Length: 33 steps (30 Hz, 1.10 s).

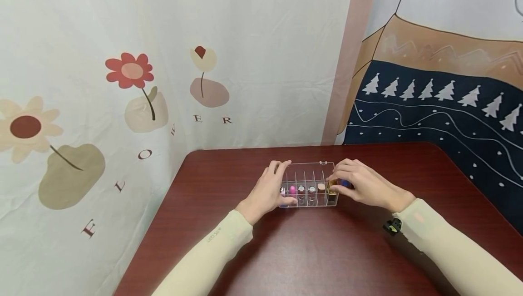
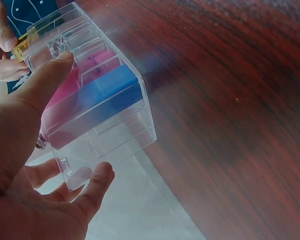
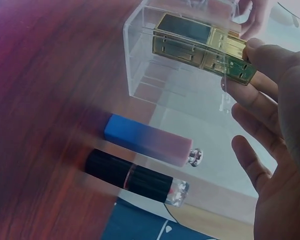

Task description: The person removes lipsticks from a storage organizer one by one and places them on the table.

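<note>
A clear compartment box (image 1: 308, 169) rests on the table with its transparent lid raised at the back. My left hand (image 1: 266, 192) grips its left end, thumb at the front and fingers behind. Inside that end is a blue-to-pink lipstick (image 2: 107, 92). A pink-topped item (image 1: 292, 190), two silver-topped ones and a beige-topped one (image 1: 321, 187) stand in the middle slots. With thumb and fingers, my right hand (image 1: 357, 183) pinches the gold end of a black-and-gold lipstick (image 3: 205, 47), whose dark end sits inside the rightmost slot.
Right of the box, partly behind my right hand, stand another blue-and-pink lipstick (image 3: 147, 140) with a jewelled tip and a black lipstick (image 3: 130, 172) with a clear end. The dark red wooden table (image 1: 323, 250) meets printed curtains (image 1: 261, 60) at the back.
</note>
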{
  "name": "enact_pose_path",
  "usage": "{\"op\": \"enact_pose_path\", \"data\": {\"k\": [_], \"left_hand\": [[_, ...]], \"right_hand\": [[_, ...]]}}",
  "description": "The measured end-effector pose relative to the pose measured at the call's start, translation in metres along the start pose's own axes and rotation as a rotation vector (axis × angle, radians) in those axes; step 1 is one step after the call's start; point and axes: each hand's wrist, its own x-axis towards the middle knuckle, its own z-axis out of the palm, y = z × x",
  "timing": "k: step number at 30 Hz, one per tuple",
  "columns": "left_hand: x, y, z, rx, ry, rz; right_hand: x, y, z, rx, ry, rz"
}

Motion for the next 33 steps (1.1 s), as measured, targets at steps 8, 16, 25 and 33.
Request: {"op": "enact_pose_path", "data": {"k": [8,16,25,33], "left_hand": [[0.000,0.000,0.000,-0.003,0.004,0.003],[0.000,-0.001,0.001,0.001,0.004,0.002],[0.000,-0.001,0.002,-0.002,0.005,0.003],[0.000,-0.001,0.002,-0.004,0.001,-0.004]], "right_hand": [[0.001,0.000,-0.005,0.005,0.037,0.011],[0.001,-0.001,-0.011,0.021,0.045,0.038],[0.000,-0.002,-0.014,0.052,0.033,0.082],[0.001,-0.001,-0.017,0.093,0.047,0.084]]}}
